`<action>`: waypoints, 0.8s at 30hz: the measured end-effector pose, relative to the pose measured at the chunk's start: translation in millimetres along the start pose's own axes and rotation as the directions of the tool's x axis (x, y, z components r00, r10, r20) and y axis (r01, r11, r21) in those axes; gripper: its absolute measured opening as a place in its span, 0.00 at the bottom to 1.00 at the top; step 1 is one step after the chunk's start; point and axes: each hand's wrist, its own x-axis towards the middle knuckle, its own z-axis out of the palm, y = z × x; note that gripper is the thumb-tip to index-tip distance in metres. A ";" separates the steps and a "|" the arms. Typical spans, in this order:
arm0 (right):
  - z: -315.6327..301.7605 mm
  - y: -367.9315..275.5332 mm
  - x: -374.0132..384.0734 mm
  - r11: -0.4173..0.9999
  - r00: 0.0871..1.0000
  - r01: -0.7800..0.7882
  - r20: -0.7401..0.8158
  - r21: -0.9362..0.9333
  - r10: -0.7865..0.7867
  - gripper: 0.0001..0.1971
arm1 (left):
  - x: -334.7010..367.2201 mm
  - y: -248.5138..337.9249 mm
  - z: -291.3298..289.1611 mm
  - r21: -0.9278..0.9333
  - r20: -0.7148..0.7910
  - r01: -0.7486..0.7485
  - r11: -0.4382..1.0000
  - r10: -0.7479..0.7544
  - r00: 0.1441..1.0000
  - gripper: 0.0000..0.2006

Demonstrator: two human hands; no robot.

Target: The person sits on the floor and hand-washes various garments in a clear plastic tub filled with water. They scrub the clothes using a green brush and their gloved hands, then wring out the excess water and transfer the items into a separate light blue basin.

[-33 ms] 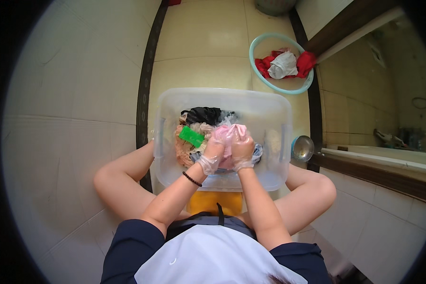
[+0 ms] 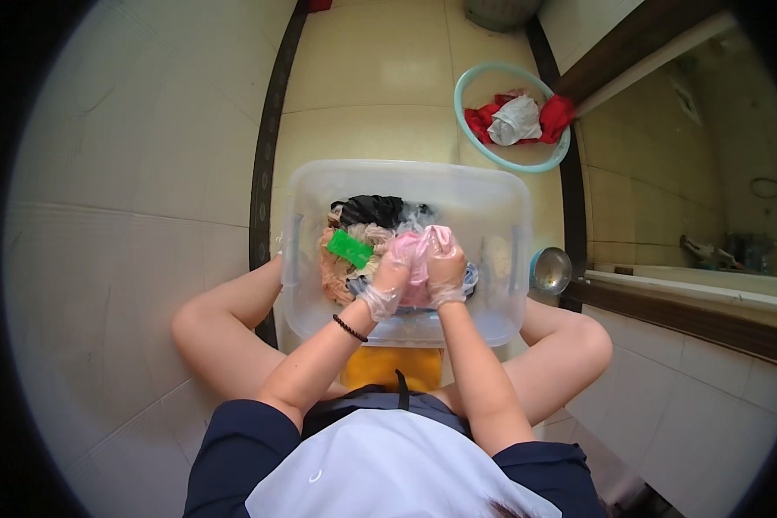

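Both my hands wear thin clear plastic gloves and hold a pink cloth (image 2: 416, 274) between them. My left hand (image 2: 392, 274) is closed on its left side. My right hand (image 2: 445, 272) grips the other side, with a fold of pink showing above the fingers. The cloth is inside a clear plastic tub (image 2: 499, 194) between my legs. Left of my hands, a bright green block (image 2: 350, 249), like a bar of soap, lies on beige and peach fabric (image 2: 334, 281). Black fabric (image 2: 369, 211) lies beyond it. Blue fabric shows partly under my hands.
A light-blue round basin (image 2: 464, 91) with red and white clothes (image 2: 516, 121) stands at the far right. A metal bowl (image 2: 551, 270) sits right of the tub. Something yellow (image 2: 392, 369) is under me. A tiled wall (image 2: 138, 173) rises on the left; a dark-framed glass panel (image 2: 665, 181) is right.
My right hand has shifted slightly to the right, and the pink fold at its top has moved with it. My left hand has barely moved.
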 end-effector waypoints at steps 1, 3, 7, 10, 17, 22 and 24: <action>0.9 7.6 3.0 1.000 1.000 0.001 0.019 -0.015 0.000 0.15 | -5.9 -2.4 -3.9 0.084 0.043 -0.024 0.996 0.020 0.999 0.12; -7.2 9.1 -5.0 0.998 0.992 0.028 0.128 -0.061 -0.020 0.19 | -21.5 10.1 -9.0 0.214 0.127 0.045 0.976 -0.073 0.989 0.14; 8.4 66.9 -14.3 0.963 0.827 -0.091 0.519 -0.255 0.215 0.24 | -33.0 -21.1 -43.5 0.591 -0.040 -0.070 0.804 0.116 0.992 0.17; 30.9 121.7 -39.3 0.998 0.745 -0.064 0.665 -0.002 0.050 0.21 | -36.3 3.1 -63.0 0.802 -0.119 0.107 0.588 -0.019 0.993 0.17; 6.3 62.8 -48.3 0.918 0.549 0.139 0.800 -0.371 0.240 0.19 | -47.4 32.0 -95.4 0.923 -0.167 -0.053 -0.381 -0.522 0.836 0.19; -1.8 83.0 -29.1 0.820 0.721 0.168 0.636 -0.547 0.276 0.21 | -42.7 15.2 -118.7 0.957 -0.053 -0.099 -0.273 -0.499 0.865 0.18; -0.1 76.4 -30.4 0.745 0.711 0.307 0.663 -0.592 0.233 0.26 | -43.7 19.1 -121.3 0.978 -0.030 -0.068 -0.199 -0.452 0.892 0.18</action>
